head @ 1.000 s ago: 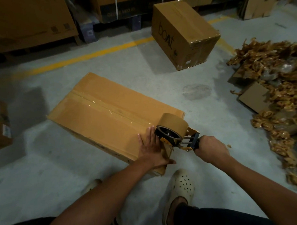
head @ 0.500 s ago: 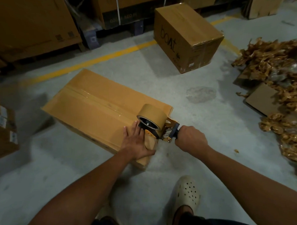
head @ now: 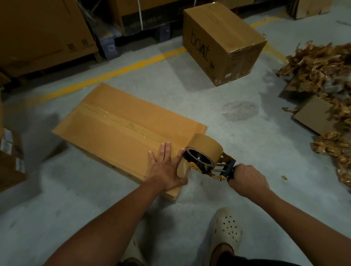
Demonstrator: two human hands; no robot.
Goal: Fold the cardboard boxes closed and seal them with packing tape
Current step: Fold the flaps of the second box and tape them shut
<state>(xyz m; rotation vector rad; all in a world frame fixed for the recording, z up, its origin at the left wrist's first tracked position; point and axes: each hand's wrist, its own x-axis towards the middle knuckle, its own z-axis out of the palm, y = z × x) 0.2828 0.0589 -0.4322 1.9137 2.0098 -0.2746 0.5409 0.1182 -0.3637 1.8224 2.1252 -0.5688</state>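
A flat brown cardboard box (head: pixel 118 127) lies closed on the concrete floor, with a strip of tape running along its centre seam. My left hand (head: pixel 166 169) presses flat on the box's near corner, fingers spread and straight. My right hand (head: pixel 247 179) grips the black handle of a tape dispenser (head: pixel 206 156) that carries a roll of brown packing tape. The dispenser sits at the box's near edge, right beside my left hand, with tape drawn down over that edge.
A sealed box printed "boAt" (head: pixel 223 41) stands further back. A heap of crumpled brown tape and cardboard scraps (head: pixel 328 99) covers the floor at right. Large cartons (head: pixel 38 34) line the back, small boxes (head: pixel 6 150) sit at left. My feet in pale clogs (head: pixel 223 230) are below.
The view has shifted a little. My left hand stays flat on the box corner, and the dispenser remains at the near edge in my right hand.
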